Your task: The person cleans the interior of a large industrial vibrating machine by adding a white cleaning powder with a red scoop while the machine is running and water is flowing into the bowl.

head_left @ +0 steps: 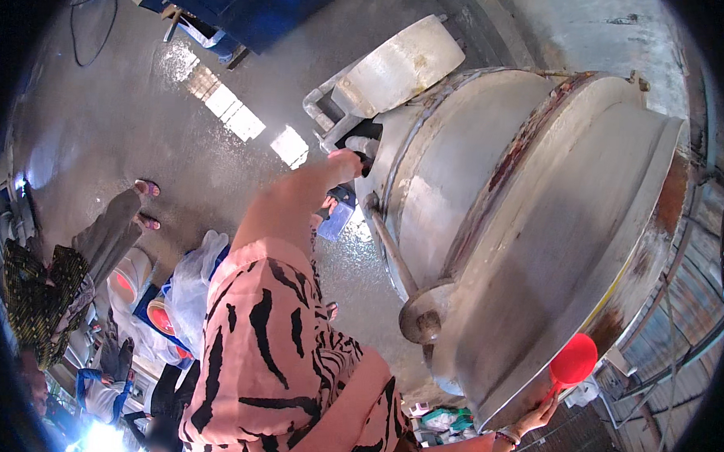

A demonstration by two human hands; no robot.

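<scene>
I observed my right hand (537, 417) closed around the handle of a red scoop (574, 361) near the rim of a large metal drum (553, 225); my left hand (348, 162), near the drum's narrow end, had fingers whose state I could not tell.

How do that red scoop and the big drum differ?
Colour: the red scoop is vivid, while the big drum is mostly dull grey. Size: the scoop is far smaller than the drum. Surface: the scoop looks evenly coloured; the drum has rusty-brown patches. Both look rounded.
</scene>
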